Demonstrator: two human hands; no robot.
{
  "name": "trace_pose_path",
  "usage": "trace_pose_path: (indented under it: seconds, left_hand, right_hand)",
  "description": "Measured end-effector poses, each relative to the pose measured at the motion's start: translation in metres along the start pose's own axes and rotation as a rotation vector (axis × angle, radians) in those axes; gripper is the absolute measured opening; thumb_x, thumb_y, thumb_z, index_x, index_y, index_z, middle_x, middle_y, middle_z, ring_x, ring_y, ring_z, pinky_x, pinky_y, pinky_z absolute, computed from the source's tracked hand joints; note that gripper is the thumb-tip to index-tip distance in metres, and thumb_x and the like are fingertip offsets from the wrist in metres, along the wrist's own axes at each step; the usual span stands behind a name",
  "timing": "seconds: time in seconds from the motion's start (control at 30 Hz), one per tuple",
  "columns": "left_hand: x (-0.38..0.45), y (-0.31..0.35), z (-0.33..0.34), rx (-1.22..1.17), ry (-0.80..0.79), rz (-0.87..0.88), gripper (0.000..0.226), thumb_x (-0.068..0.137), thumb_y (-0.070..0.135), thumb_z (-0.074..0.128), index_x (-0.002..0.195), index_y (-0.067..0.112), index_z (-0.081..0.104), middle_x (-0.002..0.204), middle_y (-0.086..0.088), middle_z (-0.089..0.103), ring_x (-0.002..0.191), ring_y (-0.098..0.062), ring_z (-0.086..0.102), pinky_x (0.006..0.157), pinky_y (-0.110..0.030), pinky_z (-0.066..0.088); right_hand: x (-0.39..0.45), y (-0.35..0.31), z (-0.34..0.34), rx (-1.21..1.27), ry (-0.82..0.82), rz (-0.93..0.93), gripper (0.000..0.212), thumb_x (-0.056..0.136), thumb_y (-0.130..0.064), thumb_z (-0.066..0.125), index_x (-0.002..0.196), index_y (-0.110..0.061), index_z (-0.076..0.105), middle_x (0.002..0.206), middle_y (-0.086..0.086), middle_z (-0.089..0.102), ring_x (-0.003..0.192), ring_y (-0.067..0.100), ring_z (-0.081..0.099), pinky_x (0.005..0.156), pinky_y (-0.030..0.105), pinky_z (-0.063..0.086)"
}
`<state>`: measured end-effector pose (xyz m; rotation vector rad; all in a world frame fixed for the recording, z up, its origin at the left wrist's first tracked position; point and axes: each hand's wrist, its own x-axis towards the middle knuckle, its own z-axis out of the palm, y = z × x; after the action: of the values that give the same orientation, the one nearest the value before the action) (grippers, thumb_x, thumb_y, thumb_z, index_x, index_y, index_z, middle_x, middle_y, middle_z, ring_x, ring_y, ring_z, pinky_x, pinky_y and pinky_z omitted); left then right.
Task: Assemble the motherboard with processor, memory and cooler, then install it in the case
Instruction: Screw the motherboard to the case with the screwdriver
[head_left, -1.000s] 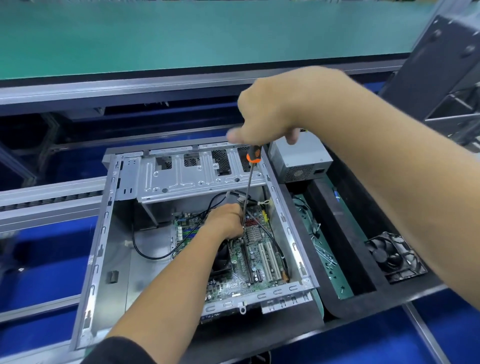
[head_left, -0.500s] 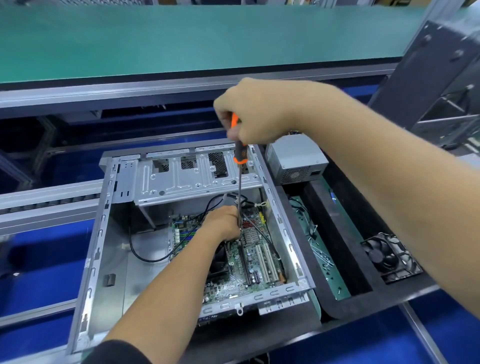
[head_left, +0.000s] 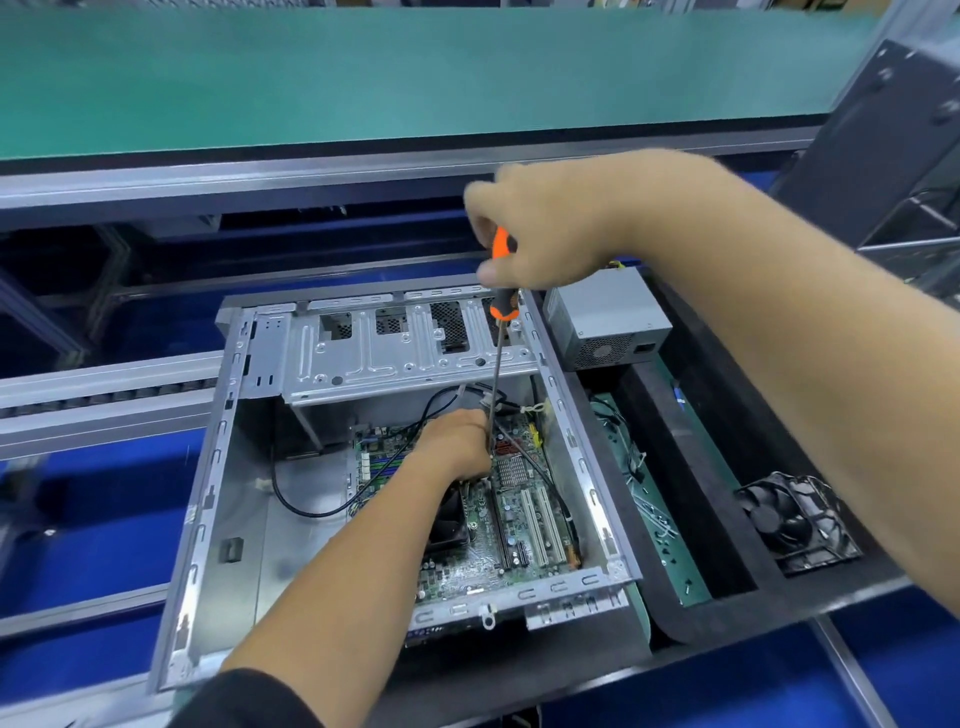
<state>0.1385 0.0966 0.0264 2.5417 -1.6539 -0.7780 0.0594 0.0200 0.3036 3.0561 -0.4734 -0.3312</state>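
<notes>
The grey metal case (head_left: 208, 499) lies open on its side, with the green motherboard (head_left: 514, 540) inside at the right. A black cooler (head_left: 447, 525) sits on the board, partly hidden by my left forearm. My right hand (head_left: 550, 228) grips the orange and black handle of a long screwdriver (head_left: 497, 358), held upright above the case. Its shaft runs down to the board's upper area. My left hand (head_left: 454, 439) rests on the board with its fingers pinched around the lower shaft, hiding the tip.
A grey power supply (head_left: 608, 317) stands right of the case. A green tray (head_left: 649, 514) with loose screws and cables lies beside it. A black fan (head_left: 795, 519) sits in a foam pocket at the far right. A green conveyor belt (head_left: 415, 67) runs behind.
My right hand has turned on the handle, so more of the orange grip shows. The left hand stays at the shaft's lower end.
</notes>
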Motion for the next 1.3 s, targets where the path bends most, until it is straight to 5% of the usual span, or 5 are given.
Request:
trace_pose_path:
  seconds: [0.37,0.53,0.7,1.1,1.3]
  left_hand:
    - [-0.001,0.002,-0.002,0.04,0.001,-0.004,0.024,0.078,0.023,0.065,0.091,0.021,0.045,0.087,0.003,0.045,0.081,-0.021,0.05,0.065,-0.03,0.041]
    - [-0.001,0.002,-0.003,0.048,-0.011,-0.009,0.026,0.079,0.025,0.065,0.093,0.021,0.043,0.089,0.003,0.042,0.083,-0.021,0.049,0.067,-0.029,0.041]
    - [-0.001,0.003,-0.004,0.054,-0.021,-0.01,0.023,0.078,0.024,0.064,0.09,0.021,0.044,0.088,0.003,0.044,0.082,-0.021,0.051,0.064,-0.029,0.041]
    - [-0.003,0.002,-0.003,0.038,-0.025,-0.006,0.03,0.081,0.026,0.066,0.099,0.019,0.044,0.095,0.001,0.042,0.085,-0.021,0.049,0.07,-0.031,0.043]
    - [-0.002,0.001,-0.002,0.039,-0.024,0.005,0.038,0.079,0.029,0.068,0.111,0.019,0.05,0.098,0.003,0.042,0.091,-0.022,0.052,0.075,-0.031,0.047]
  right_hand:
    - [-0.004,0.008,-0.005,0.109,-0.116,-0.03,0.012,0.087,-0.018,0.052,0.096,-0.027,0.054,0.09,-0.005,0.061,0.067,0.017,0.065,0.055,0.03,0.047]
    - [0.003,0.005,0.004,0.031,0.023,0.052,0.026,0.094,-0.028,0.048,0.08,-0.009,0.058,0.047,0.0,0.063,0.042,0.009,0.056,0.049,0.024,0.047]
    - [-0.003,0.011,-0.004,0.199,-0.107,0.006,0.008,0.09,-0.02,0.052,0.097,-0.023,0.049,0.086,-0.004,0.064,0.055,0.011,0.068,0.056,0.03,0.045]
    - [-0.009,0.012,0.004,0.298,-0.046,0.021,0.017,0.088,-0.009,0.051,0.093,-0.025,0.052,0.074,-0.001,0.068,0.056,0.005,0.068,0.061,0.03,0.051]
    - [-0.001,0.005,0.011,0.184,0.082,0.159,0.033,0.088,-0.037,0.052,0.077,-0.007,0.055,0.05,0.009,0.064,0.043,0.019,0.065,0.054,0.028,0.053]
